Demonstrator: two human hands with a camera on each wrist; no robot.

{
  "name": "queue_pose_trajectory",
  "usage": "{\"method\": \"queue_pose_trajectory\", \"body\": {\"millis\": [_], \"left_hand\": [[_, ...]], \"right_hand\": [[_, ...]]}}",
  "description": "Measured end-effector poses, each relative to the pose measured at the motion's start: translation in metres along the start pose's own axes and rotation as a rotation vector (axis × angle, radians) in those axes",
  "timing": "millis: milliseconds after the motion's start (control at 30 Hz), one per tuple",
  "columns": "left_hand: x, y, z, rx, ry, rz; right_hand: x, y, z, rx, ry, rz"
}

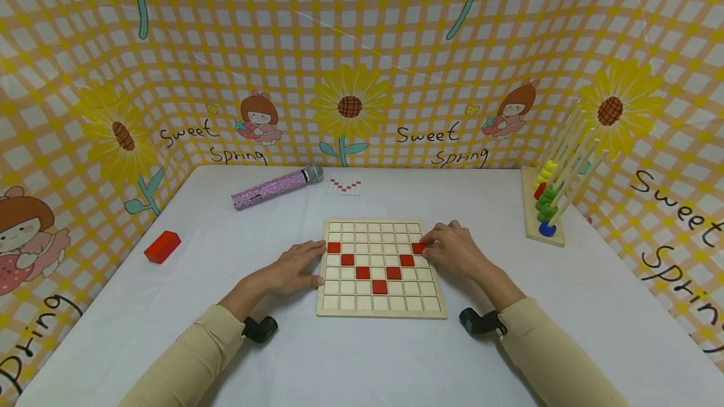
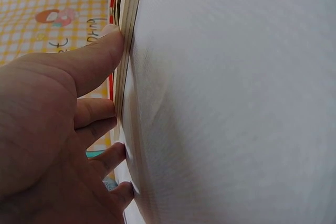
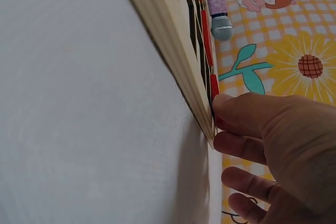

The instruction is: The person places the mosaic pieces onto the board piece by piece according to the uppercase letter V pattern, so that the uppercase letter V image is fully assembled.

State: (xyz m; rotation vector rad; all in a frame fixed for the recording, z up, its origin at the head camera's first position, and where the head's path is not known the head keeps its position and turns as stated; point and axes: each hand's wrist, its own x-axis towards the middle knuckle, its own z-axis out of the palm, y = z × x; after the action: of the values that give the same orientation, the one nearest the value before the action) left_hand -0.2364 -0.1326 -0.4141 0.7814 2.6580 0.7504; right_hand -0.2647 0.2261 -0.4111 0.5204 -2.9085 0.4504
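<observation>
A square wooden grid board (image 1: pixel 381 314) lies flat on the table, with several red square tiles (image 1: pixel 379 286) set in a V across its cells. My left hand (image 1: pixel 294 267) rests against the board's left edge, thumb and fingers fairly straight; in the left wrist view the thumb (image 2: pixel 100 56) touches the wooden side. At the right edge, the thumb and forefinger of my right hand (image 1: pixel 454 248) pinch the red tile (image 1: pixel 418 248) at the V's upper right end. Its other fingers (image 3: pixel 244 182) stand apart from the board in the right wrist view.
Behind the board lie a glittery purple microphone (image 1: pixel 274 189) and a small card (image 1: pixel 344 186) printed with a red V pattern. A red block (image 1: pixel 163 247) sits at left. On the right stands a wooden peg rack (image 1: pixel 544 234) with coloured beads. Patterned cloth walls surround the white table.
</observation>
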Motion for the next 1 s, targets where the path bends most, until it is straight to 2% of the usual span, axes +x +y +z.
{"method": "queue_pose_trajectory", "body": {"millis": [500,733,1000], "left_hand": [[-0.001,0.001,-0.001,-0.002,-0.002,-0.001],[-0.001,-0.001,-0.001,0.023,0.008,-0.002],[-0.001,-0.001,-0.001,0.035,0.021,0.004]], "right_hand": [[-0.001,-0.001,-0.001,-0.007,0.01,-0.005],[-0.004,-0.002,-0.008,0.021,0.012,0.028],[-0.011,-0.002,-0.016,0.041,0.046,0.015]]}}
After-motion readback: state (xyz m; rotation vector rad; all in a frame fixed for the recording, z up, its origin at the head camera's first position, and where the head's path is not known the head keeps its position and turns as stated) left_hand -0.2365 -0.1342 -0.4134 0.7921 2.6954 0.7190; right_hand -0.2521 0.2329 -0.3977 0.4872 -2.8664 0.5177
